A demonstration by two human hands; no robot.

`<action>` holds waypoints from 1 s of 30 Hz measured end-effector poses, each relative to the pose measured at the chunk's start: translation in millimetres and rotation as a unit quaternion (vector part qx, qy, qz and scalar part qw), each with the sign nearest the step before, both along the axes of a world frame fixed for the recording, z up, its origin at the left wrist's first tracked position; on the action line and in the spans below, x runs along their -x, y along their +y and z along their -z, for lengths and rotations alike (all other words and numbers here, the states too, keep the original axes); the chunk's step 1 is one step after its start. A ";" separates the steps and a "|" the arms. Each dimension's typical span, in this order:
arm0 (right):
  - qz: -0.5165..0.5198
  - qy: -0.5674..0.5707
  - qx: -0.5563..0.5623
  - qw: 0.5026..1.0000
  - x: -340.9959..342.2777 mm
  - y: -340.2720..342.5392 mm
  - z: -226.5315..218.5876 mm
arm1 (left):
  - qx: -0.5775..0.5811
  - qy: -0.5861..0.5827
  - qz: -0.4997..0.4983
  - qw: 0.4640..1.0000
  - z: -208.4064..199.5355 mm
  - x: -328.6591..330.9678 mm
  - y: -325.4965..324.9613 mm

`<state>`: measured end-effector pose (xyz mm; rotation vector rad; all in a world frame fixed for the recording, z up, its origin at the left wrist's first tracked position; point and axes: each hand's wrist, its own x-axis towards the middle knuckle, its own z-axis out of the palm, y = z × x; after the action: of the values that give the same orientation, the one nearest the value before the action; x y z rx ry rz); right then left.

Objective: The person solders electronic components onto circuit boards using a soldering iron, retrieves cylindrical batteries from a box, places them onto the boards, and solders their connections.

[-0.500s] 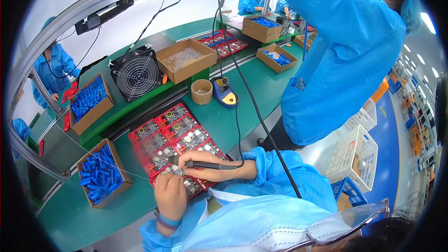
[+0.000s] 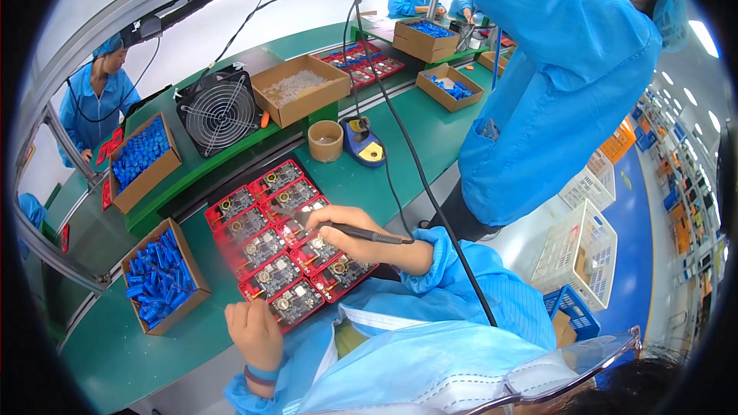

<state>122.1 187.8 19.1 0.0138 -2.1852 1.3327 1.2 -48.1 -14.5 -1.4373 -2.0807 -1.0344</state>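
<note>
My right hand (image 2: 355, 250) is closed round the dark handle of a soldering iron (image 2: 365, 234). It hovers over the right side of the red trays (image 2: 224, 252), which hold several circuit boards (image 2: 277, 277) in rows. The iron's tip is blurred over the boards, so I cannot tell if it touches one. At the near left corner of the trays is my left hand (image 2: 255, 334), its fingers curled together. What they hold, if anything, is too small to make out. The iron's cable runs from the handle toward the back of the bench.
An open box of blue parts (image 2: 161, 280) stands left of the trays. Behind them are a fan (image 2: 221, 111), a box of clear bits (image 2: 300, 96), a brown round pot (image 2: 325, 142) and an iron stand (image 2: 364, 142). A co-worker in blue (image 2: 553, 107) stands close at right.
My left hand has drawn back from the boards to the trays' near left corner. My right hand, with the soldering iron, has moved slightly up and right.
</note>
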 end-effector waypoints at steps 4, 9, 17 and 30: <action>-0.026 0.005 -0.002 1.000 -4.4 3.3 -1.7 | 0.003 -0.062 -0.011 0.998 32.1 -0.1 -19.5; -0.082 -0.027 -0.048 0.995 7.6 11.5 -0.1 | 0.030 -0.163 -0.048 0.985 51.0 -8.0 -31.8; -0.156 0.009 -0.076 0.985 19.5 1.5 24.7 | -0.005 -0.148 -0.101 0.984 47.8 8.2 -37.3; -0.201 -0.059 -0.045 0.977 30.7 -25.0 48.0 | 0.072 -0.122 -0.040 0.989 45.6 8.7 -44.2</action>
<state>91.4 162.8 -28.9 0.4449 -2.4298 1.4754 -7.5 -92.3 -60.0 -1.3377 -2.4104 -1.0955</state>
